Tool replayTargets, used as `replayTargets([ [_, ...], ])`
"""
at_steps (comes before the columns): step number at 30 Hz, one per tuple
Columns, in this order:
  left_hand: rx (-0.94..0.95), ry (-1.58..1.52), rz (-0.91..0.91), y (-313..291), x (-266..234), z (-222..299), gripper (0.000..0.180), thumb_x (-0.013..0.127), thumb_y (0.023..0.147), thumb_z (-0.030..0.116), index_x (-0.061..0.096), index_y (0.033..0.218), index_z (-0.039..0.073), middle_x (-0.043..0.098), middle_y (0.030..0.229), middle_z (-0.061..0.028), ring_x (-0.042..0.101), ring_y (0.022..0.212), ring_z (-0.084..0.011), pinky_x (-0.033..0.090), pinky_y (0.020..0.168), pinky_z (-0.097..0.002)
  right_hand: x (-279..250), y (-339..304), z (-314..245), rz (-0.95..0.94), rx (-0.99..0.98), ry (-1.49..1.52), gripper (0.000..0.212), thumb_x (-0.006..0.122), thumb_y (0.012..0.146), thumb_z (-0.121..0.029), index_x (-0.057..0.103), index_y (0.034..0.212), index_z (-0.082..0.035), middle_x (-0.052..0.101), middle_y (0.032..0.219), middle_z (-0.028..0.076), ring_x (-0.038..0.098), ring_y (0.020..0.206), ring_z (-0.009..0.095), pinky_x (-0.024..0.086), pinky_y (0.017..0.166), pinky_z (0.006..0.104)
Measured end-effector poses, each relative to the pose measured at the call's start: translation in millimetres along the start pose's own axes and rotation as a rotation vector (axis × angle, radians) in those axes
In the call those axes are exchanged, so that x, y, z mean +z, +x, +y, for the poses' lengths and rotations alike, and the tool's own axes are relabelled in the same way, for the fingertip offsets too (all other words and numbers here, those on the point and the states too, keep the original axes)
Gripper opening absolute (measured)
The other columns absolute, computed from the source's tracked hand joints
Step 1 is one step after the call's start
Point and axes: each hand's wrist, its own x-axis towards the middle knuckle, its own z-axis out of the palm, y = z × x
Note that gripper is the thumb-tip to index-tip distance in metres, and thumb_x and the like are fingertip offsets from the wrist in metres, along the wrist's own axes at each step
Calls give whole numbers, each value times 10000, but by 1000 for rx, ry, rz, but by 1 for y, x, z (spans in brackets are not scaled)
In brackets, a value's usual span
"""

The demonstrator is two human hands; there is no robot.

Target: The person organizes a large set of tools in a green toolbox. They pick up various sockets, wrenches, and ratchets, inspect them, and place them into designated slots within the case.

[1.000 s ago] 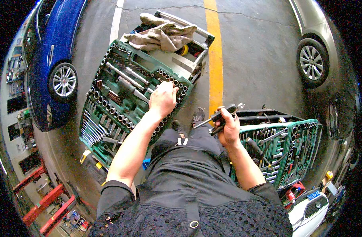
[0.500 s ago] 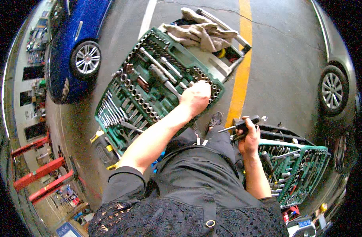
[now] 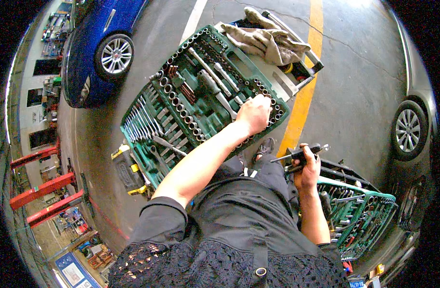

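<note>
Left hand point(image 3: 254, 116), fingers bunched over sockets point(image 3: 278, 114) in a green case point(image 3: 244, 60); whether it pinches one, I cannot tell. Right hand point(image 3: 308, 170) clasps a black-handled tool point(image 3: 297, 154).

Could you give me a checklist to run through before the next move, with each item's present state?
1. Green tool case open: ok.
2. Left hand over the case's sockets: ok.
3. Left fingertips holding a socket: cannot tell; the hand hides them.
4. Right hand free: not ok; it grips a black-handled tool.
5. Crumpled cloth off the sockets: ok.
</note>
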Motion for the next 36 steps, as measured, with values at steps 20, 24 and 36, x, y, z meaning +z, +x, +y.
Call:
replayTargets([
  [20,-724,-1711,-272,-36,-77,-3,170,451,960,159,550,1042,48,620,823,-94,624,640,-202,378,368,-222,12,0,-22,-13,-184,-28,102,631,858,-124,564,920,-78,561,681,1,526,547,101,417,490,232],
  [24,-761,-1516,-203,-78,-91,-7,179,484,890,79,577,1032,22,615,788,-84,615,648,-174,381,409,-229,28,7,-20,-181,-98,-141,110,634,866,-128,559,921,-68,567,698,6,521,556,97,423,511,243],
  [36,-71,-517,-255,-117,-82,40,418,522,903,445,523,961,30,625,892,-225,611,845,-407,494,735,-477,127,-11,-32,-347,-45,-524,123,608,786,-125,600,893,-64,524,665,-28,452,556,58,361,500,208],
])
